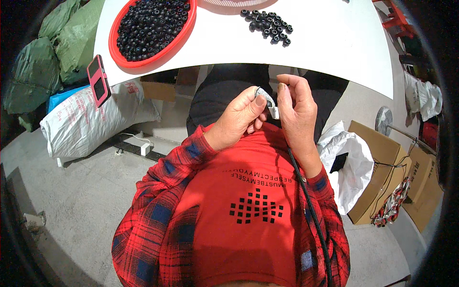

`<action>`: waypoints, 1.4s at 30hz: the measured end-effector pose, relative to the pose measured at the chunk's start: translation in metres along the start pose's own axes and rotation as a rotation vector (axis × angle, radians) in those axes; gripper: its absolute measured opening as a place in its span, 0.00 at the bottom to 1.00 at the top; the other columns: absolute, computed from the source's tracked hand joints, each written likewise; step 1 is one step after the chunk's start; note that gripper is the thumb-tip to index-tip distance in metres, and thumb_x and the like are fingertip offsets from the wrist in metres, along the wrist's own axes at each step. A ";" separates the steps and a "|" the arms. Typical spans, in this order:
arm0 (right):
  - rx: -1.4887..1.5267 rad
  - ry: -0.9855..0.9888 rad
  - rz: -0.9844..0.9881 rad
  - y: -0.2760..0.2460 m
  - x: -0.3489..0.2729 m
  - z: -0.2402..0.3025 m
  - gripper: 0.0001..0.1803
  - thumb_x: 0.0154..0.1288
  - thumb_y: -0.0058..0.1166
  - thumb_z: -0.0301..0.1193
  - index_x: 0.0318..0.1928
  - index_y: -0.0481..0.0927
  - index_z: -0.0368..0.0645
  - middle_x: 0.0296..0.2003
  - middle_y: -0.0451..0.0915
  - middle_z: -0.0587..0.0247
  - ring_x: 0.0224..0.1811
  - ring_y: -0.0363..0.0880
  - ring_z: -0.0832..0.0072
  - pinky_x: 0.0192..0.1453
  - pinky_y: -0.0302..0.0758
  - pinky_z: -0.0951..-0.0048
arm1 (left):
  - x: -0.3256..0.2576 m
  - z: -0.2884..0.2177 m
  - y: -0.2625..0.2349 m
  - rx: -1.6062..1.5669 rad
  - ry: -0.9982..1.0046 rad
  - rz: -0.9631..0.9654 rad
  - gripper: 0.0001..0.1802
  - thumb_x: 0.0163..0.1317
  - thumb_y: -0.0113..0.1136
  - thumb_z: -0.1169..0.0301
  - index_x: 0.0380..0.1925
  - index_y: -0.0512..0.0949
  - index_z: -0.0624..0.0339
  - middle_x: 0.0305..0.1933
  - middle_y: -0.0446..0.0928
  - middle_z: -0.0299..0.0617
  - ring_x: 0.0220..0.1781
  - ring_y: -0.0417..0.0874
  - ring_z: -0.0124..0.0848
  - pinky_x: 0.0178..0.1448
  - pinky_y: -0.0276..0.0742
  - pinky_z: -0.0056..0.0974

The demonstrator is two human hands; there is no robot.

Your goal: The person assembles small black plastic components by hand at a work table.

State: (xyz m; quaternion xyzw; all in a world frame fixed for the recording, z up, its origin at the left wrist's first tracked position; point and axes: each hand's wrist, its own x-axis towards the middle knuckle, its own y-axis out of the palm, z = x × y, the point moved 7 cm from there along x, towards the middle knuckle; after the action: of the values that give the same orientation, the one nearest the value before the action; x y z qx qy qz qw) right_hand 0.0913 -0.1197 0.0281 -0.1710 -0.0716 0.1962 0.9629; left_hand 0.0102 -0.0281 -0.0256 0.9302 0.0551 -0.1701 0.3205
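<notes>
My left hand [239, 117] is closed in a pinch, its thumb pressed on a small speckled grey piece [264, 97] with a white end [274, 112]. The piece is too small to name, and the fingers hide part of it. Just right of it, my right hand [300, 107] is raised with the thumb up and the index finger bent over, apart from each other. Nothing shows between them; its other fingers are partly hidden. Both hands are over my lap, short of the white table's [224, 48] near edge.
On the table are a red basket [190, 36] of small black round parts, a loose pile of these [270, 26] and another basket's rim [234, 2]. A pink-cased phone [98, 81] leans by a white sack [91, 124]. To the right are a white bag [351, 177] and cardboard [382, 153].
</notes>
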 end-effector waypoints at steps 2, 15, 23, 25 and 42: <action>0.013 0.006 0.000 0.001 -0.001 -0.001 0.07 0.65 0.50 0.22 0.43 0.74 0.36 0.24 0.75 0.65 0.25 0.71 0.86 0.27 0.70 0.81 | -0.001 0.000 0.001 -0.013 0.005 0.022 0.15 0.70 0.46 0.54 0.40 0.69 0.54 0.27 0.71 0.30 0.21 0.66 0.15 0.22 0.59 0.20; -0.025 -0.003 -0.018 0.003 -0.001 -0.001 0.07 0.65 0.50 0.23 0.43 0.75 0.35 0.27 0.78 0.60 0.25 0.75 0.82 0.29 0.73 0.78 | 0.000 0.007 0.000 -0.182 -0.016 0.008 0.13 0.70 0.47 0.56 0.39 0.70 0.54 0.26 0.71 0.30 0.20 0.65 0.16 0.22 0.58 0.22; -0.045 -0.031 -0.030 0.001 -0.001 0.001 0.07 0.65 0.50 0.23 0.43 0.75 0.35 0.27 0.79 0.59 0.25 0.75 0.81 0.29 0.73 0.78 | 0.000 0.007 0.001 -0.199 -0.004 -0.001 0.13 0.69 0.48 0.57 0.40 0.70 0.54 0.27 0.71 0.29 0.20 0.65 0.17 0.22 0.58 0.23; -0.021 0.000 -0.014 0.002 -0.002 0.001 0.07 0.65 0.50 0.22 0.43 0.75 0.35 0.27 0.79 0.59 0.25 0.75 0.81 0.30 0.73 0.78 | 0.002 0.008 0.000 -0.208 0.008 0.012 0.12 0.69 0.49 0.58 0.40 0.70 0.54 0.27 0.71 0.30 0.20 0.65 0.17 0.22 0.58 0.23; 0.013 0.029 -0.051 0.005 -0.004 -0.006 0.06 0.65 0.49 0.23 0.42 0.75 0.36 0.23 0.75 0.62 0.22 0.71 0.83 0.27 0.70 0.78 | 0.001 0.008 -0.002 -0.293 0.006 0.058 0.10 0.68 0.50 0.60 0.42 0.71 0.52 0.28 0.73 0.29 0.22 0.69 0.17 0.25 0.61 0.24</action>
State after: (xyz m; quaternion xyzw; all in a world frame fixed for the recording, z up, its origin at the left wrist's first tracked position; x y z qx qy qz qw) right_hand 0.0874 -0.1186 0.0206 -0.1655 -0.0609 0.1697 0.9696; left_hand 0.0080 -0.0318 -0.0329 0.8752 0.0536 -0.1482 0.4573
